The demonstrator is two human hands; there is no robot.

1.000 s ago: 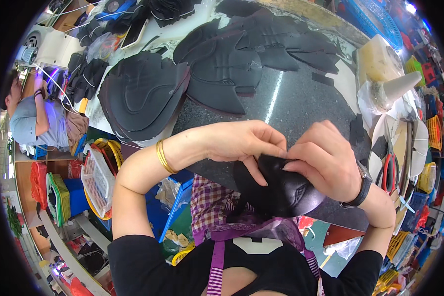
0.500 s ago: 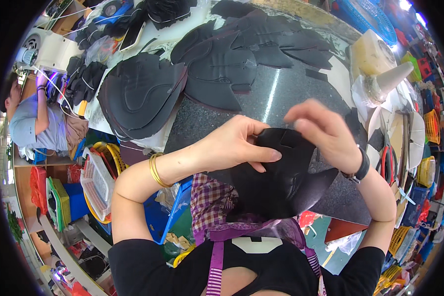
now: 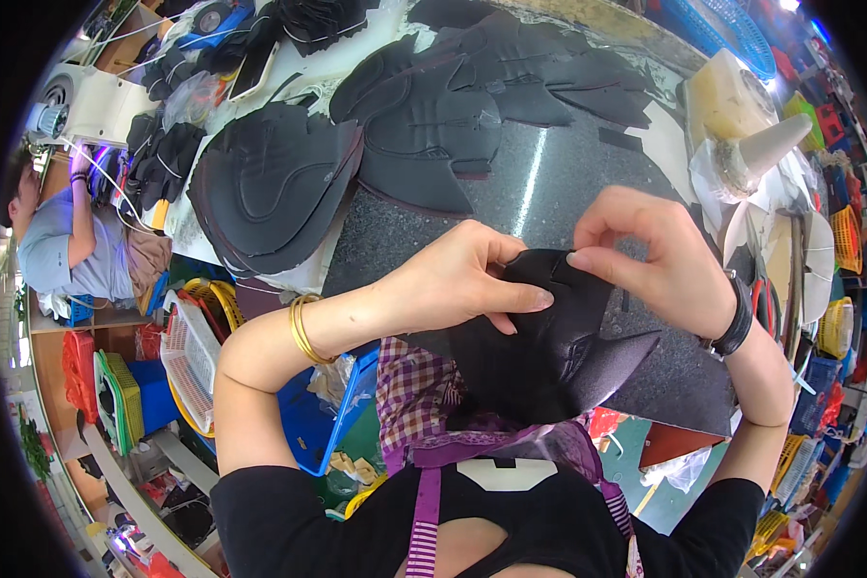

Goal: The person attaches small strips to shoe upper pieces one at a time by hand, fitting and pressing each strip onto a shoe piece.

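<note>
A black shoe upper piece (image 3: 549, 356), with a cut slot near its far edge and a shinier flap at its right, is held over the near edge of the dark stone work surface (image 3: 496, 207). My left hand (image 3: 477, 277) grips its far left edge, thumb on top and the other fingers underneath. My right hand (image 3: 660, 258) is closed in a pinch of thumb and index finger at the far right corner of the piece. Beyond my hands lie overlapping black shoe uppers (image 3: 424, 144), with another stack (image 3: 270, 188) on the left.
At the far right a pale cone (image 3: 775, 143) projects beside a yellowish block (image 3: 727, 101). Red-handled scissors (image 3: 765, 306) stand at the right edge. A phone (image 3: 253, 73) lies at the back left. Another person (image 3: 67, 231) works at far left. Baskets (image 3: 191, 361) stand below.
My right hand, blurred and raised over the piece before, has come to a pinch at its far right corner, its wrist shifting right. My left hand keeps its hold.
</note>
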